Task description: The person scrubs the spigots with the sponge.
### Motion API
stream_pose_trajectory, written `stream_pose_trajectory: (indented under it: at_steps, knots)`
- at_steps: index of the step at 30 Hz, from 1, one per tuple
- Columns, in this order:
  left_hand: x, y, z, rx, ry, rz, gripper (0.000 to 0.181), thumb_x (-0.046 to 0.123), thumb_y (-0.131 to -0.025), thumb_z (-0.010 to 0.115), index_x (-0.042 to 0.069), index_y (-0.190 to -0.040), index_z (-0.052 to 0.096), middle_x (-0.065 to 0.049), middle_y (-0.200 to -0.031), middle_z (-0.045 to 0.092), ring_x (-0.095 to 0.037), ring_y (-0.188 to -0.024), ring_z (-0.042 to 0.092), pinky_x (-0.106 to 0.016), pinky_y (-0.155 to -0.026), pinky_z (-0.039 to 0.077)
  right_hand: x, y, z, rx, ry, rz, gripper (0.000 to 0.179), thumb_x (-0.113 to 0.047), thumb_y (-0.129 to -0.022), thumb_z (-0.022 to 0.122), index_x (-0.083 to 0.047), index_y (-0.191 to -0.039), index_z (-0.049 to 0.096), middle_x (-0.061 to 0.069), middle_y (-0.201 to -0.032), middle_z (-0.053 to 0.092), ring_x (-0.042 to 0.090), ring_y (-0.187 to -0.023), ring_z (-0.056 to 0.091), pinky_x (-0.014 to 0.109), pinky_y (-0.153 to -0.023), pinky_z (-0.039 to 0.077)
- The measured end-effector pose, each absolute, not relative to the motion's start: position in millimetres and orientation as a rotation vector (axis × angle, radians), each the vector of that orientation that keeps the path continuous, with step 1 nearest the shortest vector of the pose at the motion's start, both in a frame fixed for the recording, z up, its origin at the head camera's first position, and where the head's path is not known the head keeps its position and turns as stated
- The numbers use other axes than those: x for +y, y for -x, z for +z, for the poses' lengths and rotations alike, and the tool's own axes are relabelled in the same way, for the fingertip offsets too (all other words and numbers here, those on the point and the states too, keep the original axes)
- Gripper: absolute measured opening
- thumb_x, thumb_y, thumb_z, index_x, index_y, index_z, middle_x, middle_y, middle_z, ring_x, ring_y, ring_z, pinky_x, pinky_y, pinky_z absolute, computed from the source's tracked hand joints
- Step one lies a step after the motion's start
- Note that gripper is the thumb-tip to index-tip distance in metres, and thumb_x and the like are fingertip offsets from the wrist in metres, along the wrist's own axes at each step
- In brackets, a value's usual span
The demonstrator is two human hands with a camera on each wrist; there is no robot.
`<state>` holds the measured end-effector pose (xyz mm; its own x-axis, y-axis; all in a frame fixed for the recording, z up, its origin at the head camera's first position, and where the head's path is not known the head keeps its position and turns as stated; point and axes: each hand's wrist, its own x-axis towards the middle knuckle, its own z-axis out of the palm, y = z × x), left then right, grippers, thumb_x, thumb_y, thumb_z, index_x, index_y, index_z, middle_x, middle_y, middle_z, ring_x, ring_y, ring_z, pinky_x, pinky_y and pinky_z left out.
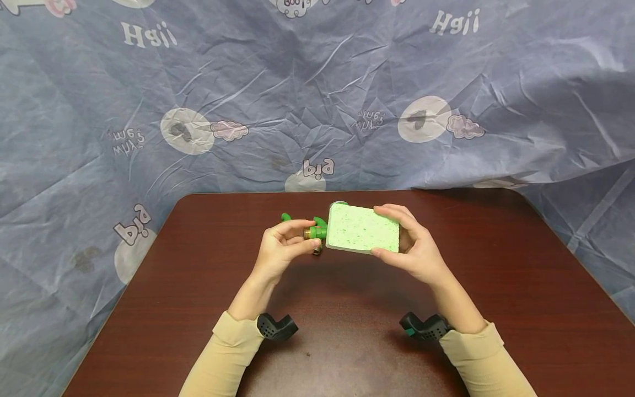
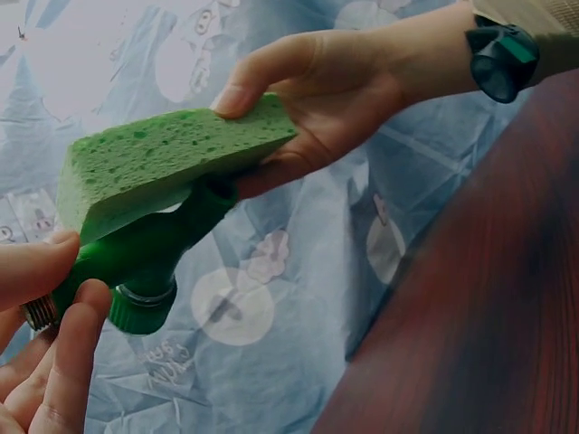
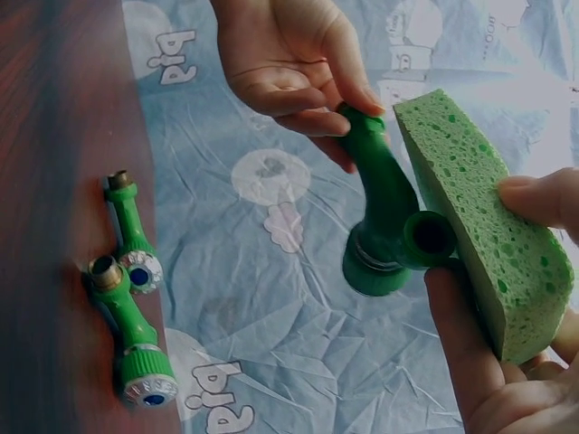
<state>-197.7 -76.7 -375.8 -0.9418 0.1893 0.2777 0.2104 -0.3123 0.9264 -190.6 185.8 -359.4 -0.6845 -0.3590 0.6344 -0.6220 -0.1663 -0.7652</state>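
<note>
My left hand pinches a green tap by its brass-threaded end, thumb on one side and fingers on the other. The tap is held up above the table, its round knob hanging downward and its spout toward the right hand. In my right hand is a light green, pitted sponge, gripped at its right end between thumb and fingers. The sponge lies along the tap's body and covers much of it in the head view. Beside the tap's open spout, a right fingertip shows in the right wrist view.
Two more green taps, a farther one and a nearer one, lie on the dark reddish-brown table, partly hidden behind the hands in the head view. A blue printed cloth hangs behind the table's far edge.
</note>
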Motion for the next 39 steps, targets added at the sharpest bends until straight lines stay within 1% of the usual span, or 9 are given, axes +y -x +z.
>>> stream_pose_trajectory:
  at_steps: [4, 12, 16, 19, 23, 28, 34, 36, 39]
  knots:
    - [-76, 198, -377, -1.834, 0.488, -2.460, 0.037, -0.015, -0.073, 0.068, -0.015, -0.109, 0.059, -0.003, -0.085, 0.070, -0.015, -0.068, 0.067, -0.030, -0.064, 0.058, 190, 190, -356, -1.895, -1.150, 1.921, 0.070, 0.026, -0.065, 0.069, 0.016, -0.129, 0.042, 0.019, -0.129, 0.038, 0.020, -0.098, 0.054, 0.022, -0.066, 0.055]
    - [-77, 200, -376, -1.766, 0.379, -2.496, 0.026, -0.011, -0.078, 0.068, 0.008, -0.096, 0.067, -0.005, -0.081, 0.070, -0.018, -0.068, 0.068, -0.033, -0.063, 0.058, 200, 188, -349, -1.918, -1.251, 1.893, 0.070, 0.028, -0.065, 0.066, 0.015, -0.129, 0.043, 0.020, -0.129, 0.038, 0.020, -0.096, 0.053, 0.022, -0.061, 0.052]
    - [-77, 201, -377, -1.739, 0.369, -2.486, 0.022, -0.005, -0.079, 0.070, 0.001, -0.099, 0.063, -0.006, -0.081, 0.071, -0.020, -0.067, 0.069, -0.031, -0.060, 0.058, 201, 186, -349, -1.979, -1.220, 1.898, 0.070, 0.026, -0.065, 0.068, 0.014, -0.129, 0.043, 0.018, -0.130, 0.037, 0.018, -0.095, 0.054, 0.022, -0.063, 0.054]
    - [-76, 201, -379, -1.730, 0.413, -2.463, 0.030, 0.004, -0.077, 0.075, -0.005, -0.102, 0.061, -0.007, -0.081, 0.070, -0.020, -0.067, 0.069, -0.031, -0.060, 0.058, 197, 186, -351, -2.005, -1.194, 1.907, 0.070, 0.025, -0.066, 0.069, 0.014, -0.130, 0.043, 0.017, -0.130, 0.037, 0.018, -0.095, 0.055, 0.022, -0.064, 0.054]
    - [-74, 210, -395, -1.701, 0.508, -2.465, 0.029, 0.008, -0.076, 0.078, -0.001, -0.099, 0.064, -0.008, -0.082, 0.070, -0.018, -0.069, 0.068, -0.030, -0.060, 0.058, 187, 186, -357, -1.999, -1.191, 1.921, 0.070, 0.024, -0.065, 0.071, 0.014, -0.129, 0.043, 0.019, -0.129, 0.037, 0.021, -0.098, 0.055, 0.024, -0.068, 0.055]
    - [-71, 199, -377, -1.732, 0.419, -2.492, 0.019, -0.005, -0.078, 0.071, 0.004, -0.094, 0.064, -0.004, -0.079, 0.070, -0.017, -0.067, 0.068, -0.029, -0.059, 0.057, 182, 186, -360, -1.993, -1.231, 1.914, 0.069, 0.023, -0.065, 0.071, 0.013, -0.128, 0.044, 0.018, -0.129, 0.038, 0.022, -0.099, 0.054, 0.026, -0.069, 0.055]
    - [-74, 201, -378, -1.704, 0.424, -2.493, 0.027, -0.001, -0.078, 0.072, -0.008, -0.102, 0.059, -0.011, -0.081, 0.070, -0.024, -0.068, 0.069, -0.036, -0.062, 0.058, 189, 189, -357, -1.907, -1.242, 1.876, 0.070, 0.028, -0.063, 0.069, 0.015, -0.127, 0.045, 0.021, -0.128, 0.039, 0.021, -0.098, 0.054, 0.022, -0.068, 0.053]
    - [-77, 216, -402, -1.659, 0.513, -2.488, 0.030, 0.003, -0.078, 0.074, -0.006, -0.103, 0.061, -0.012, -0.084, 0.070, -0.024, -0.069, 0.069, -0.036, -0.062, 0.058, 187, 189, -358, -1.910, -1.238, 1.875, 0.070, 0.027, -0.063, 0.069, 0.015, -0.128, 0.044, 0.021, -0.128, 0.038, 0.021, -0.099, 0.054, 0.023, -0.070, 0.053]
    - [-76, 218, -406, -1.644, 0.521, -2.477, 0.029, 0.005, -0.077, 0.076, -0.004, -0.102, 0.063, -0.014, -0.086, 0.070, -0.024, -0.070, 0.069, -0.034, -0.060, 0.058, 181, 188, -361, -1.968, -1.230, 1.871, 0.071, 0.024, -0.064, 0.072, 0.013, -0.129, 0.045, 0.020, -0.128, 0.038, 0.021, -0.099, 0.055, 0.024, -0.071, 0.054]
